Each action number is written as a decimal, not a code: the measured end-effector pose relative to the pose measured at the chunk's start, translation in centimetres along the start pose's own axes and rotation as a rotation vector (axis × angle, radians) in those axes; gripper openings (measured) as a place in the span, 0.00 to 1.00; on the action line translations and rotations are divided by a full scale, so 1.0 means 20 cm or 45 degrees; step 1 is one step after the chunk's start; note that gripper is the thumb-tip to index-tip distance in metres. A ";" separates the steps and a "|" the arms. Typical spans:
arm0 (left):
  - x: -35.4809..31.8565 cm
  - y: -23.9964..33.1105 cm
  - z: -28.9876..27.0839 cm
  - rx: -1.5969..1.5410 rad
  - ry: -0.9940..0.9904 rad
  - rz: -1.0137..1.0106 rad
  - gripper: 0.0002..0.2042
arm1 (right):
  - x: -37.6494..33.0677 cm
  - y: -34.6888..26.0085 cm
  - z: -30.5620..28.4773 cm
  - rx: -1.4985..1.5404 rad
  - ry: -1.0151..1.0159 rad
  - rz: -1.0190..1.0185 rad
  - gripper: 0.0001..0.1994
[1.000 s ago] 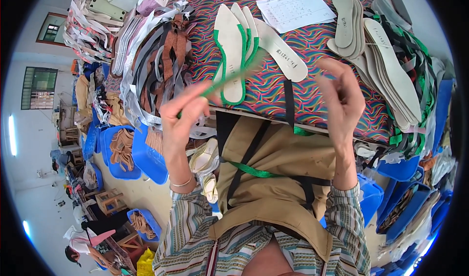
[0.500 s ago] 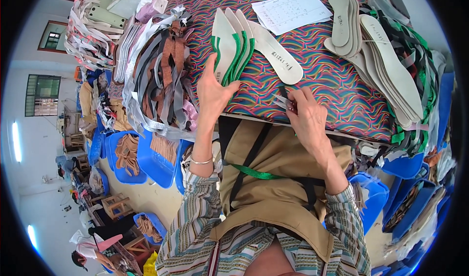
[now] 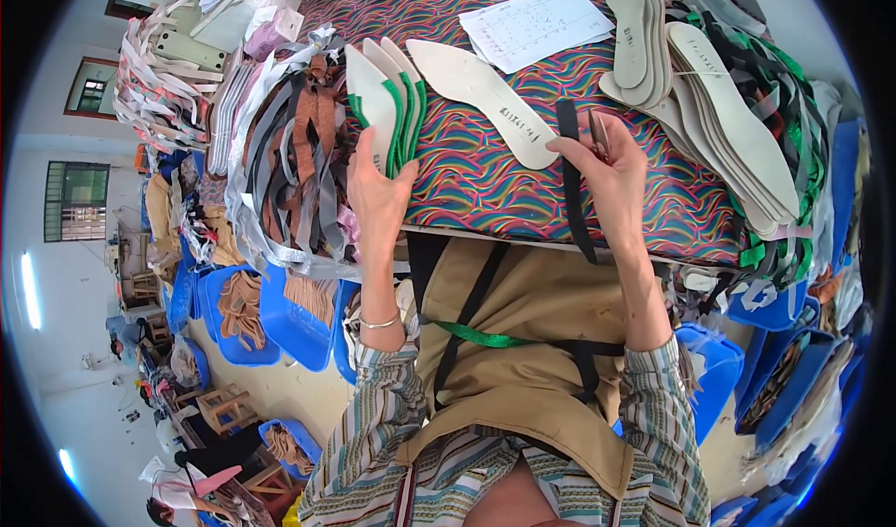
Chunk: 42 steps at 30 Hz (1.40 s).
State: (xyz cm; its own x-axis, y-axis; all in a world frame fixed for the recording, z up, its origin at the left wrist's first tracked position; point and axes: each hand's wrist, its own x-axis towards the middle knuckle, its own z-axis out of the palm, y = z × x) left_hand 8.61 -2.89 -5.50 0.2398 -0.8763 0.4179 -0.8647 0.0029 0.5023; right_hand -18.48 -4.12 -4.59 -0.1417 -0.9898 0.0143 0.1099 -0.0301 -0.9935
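- While the green-edged insoles (image 3: 375,88) lie fanned and overlapping near the front of the tabletop (image 3: 485,200), the left hand (image 3: 378,191) has its grip closed about their near end, thumb on one side, fingers on the other.
- The right hand (image 3: 613,177) has its grip pinched on a black strip (image 3: 574,200), whose lower end hangs past the edge; a small pointed metal tool (image 3: 599,135) juts from the same hand.
- Just beside that thumb, one plain pale insole (image 3: 485,93) lies slanted.
- Behind it sit sheets of paper (image 3: 537,28).
- Over on the right, more pale insoles (image 3: 737,116) are stacked.
- Left, brown and grey strips (image 3: 313,135) droop in a heap, near blue tubs (image 3: 301,340) on the floor.
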 end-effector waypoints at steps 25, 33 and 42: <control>0.18 0.20 0.34 -0.634 -0.374 -0.462 0.51 | -0.13 0.18 0.10 -0.772 -0.333 -0.501 0.10; 0.11 0.30 0.33 -0.378 -0.120 -0.225 0.50 | -0.13 0.19 0.06 -0.591 -0.419 -0.392 0.08; 0.12 0.32 0.30 -0.473 -0.222 -0.287 0.48 | -0.05 -0.13 -0.07 0.150 -0.100 0.173 0.09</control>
State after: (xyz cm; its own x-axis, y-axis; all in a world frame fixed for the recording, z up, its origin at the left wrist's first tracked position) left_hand 1.09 -7.90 -5.74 0.2985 -0.9427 0.1494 -0.5751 -0.0527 0.8164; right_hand -19.97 -2.92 -2.23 -0.0413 -0.9936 -0.1054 0.2376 0.0927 -0.9669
